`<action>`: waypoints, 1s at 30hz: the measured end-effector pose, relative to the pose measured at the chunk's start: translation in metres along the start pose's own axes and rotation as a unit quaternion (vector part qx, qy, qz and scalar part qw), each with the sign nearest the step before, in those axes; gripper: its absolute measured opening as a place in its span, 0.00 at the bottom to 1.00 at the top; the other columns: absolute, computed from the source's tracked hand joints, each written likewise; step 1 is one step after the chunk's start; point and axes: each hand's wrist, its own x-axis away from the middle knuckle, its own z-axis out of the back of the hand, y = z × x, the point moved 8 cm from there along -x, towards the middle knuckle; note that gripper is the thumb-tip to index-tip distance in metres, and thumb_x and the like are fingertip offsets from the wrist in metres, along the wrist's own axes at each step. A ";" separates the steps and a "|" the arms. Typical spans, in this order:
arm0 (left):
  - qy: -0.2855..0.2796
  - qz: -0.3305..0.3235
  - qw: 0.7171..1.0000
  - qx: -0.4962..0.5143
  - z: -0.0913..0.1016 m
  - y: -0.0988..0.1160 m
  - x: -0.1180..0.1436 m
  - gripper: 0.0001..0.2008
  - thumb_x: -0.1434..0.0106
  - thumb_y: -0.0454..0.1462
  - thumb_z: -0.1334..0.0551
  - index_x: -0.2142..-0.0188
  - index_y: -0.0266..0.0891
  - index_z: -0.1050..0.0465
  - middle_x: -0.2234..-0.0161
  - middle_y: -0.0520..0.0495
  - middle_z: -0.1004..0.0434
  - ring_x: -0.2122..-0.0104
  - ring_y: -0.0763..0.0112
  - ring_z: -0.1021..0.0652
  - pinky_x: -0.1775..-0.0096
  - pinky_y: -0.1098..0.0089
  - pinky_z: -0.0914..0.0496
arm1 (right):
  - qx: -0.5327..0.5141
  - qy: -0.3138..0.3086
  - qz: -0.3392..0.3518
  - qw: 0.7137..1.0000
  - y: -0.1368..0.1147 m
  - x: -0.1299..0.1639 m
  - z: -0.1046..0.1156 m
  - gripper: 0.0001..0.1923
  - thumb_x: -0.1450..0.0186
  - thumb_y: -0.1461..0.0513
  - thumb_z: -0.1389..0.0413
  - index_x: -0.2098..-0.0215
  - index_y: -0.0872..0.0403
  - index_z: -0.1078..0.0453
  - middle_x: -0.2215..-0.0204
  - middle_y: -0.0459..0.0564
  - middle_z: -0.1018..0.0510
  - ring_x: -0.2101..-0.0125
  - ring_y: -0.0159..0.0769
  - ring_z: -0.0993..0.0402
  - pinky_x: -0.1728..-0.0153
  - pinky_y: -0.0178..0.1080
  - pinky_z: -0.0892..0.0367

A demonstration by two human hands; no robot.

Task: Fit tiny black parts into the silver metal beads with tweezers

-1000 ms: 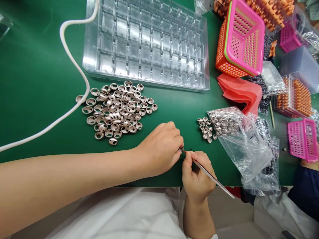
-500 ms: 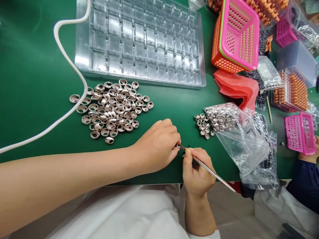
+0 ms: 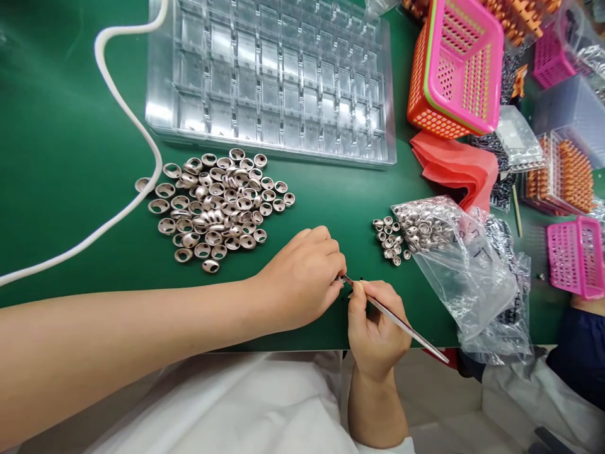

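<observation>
My left hand (image 3: 309, 277) is closed, its thumb and forefinger pinching a small metal piece (image 3: 339, 277) that is mostly hidden by the fingers. My right hand (image 3: 379, 325) grips slim metal tweezers (image 3: 409, 330), whose tip meets the piece at the left fingertips. Tiny black bits (image 3: 345, 298) lie on the green table (image 3: 321, 202) beside the fingertips. Left of my hands is a loose pile of silvery ring-like metal parts (image 3: 215, 208). A smaller heap of similar-looking metal parts (image 3: 390, 239) sits to the right, against an open clear plastic bag (image 3: 454, 277) holding more of them.
A clear compartmented tray (image 3: 274, 148) stands behind the pile. A white cable (image 3: 127, 101) curves along the left. Stacked plastic baskets (image 3: 494, 75), red cloth (image 3: 454, 161), orange parts (image 3: 574, 167) and a small pink basket (image 3: 574, 258) crowd the right, near another person's sleeve (image 3: 583, 347).
The view has shifted slightly, so the table items appear a little further right. Both hands keep the same hold, tweezers tip still at the left fingertips.
</observation>
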 end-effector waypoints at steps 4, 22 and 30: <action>0.000 -0.001 1.000 0.001 0.000 0.000 0.000 0.03 0.36 0.32 0.35 0.67 0.36 0.23 0.67 0.47 0.23 0.60 0.61 0.30 0.58 0.60 0.36 | -0.014 -0.012 0.005 1.000 -0.001 0.000 -0.002 0.13 0.35 0.71 0.40 0.56 0.50 0.32 0.71 0.44 0.24 0.71 0.31 0.24 0.70 0.36 0.25; 0.007 -0.006 1.000 -0.004 0.001 0.001 0.000 0.02 0.36 0.32 0.35 0.67 0.35 0.23 0.67 0.48 0.23 0.60 0.61 0.30 0.59 0.61 0.36 | -0.016 -0.039 0.008 0.999 -0.002 -0.004 -0.004 0.12 0.34 0.72 0.42 0.57 0.50 0.32 0.70 0.45 0.24 0.71 0.31 0.26 0.70 0.37 0.26; 0.012 -0.009 1.000 -0.003 0.000 0.000 0.001 0.02 0.37 0.31 0.34 0.67 0.36 0.23 0.68 0.48 0.23 0.60 0.62 0.30 0.59 0.62 0.37 | -0.057 -0.020 -0.020 0.998 0.003 0.000 -0.002 0.13 0.34 0.71 0.41 0.55 0.49 0.32 0.69 0.44 0.24 0.71 0.30 0.25 0.71 0.37 0.26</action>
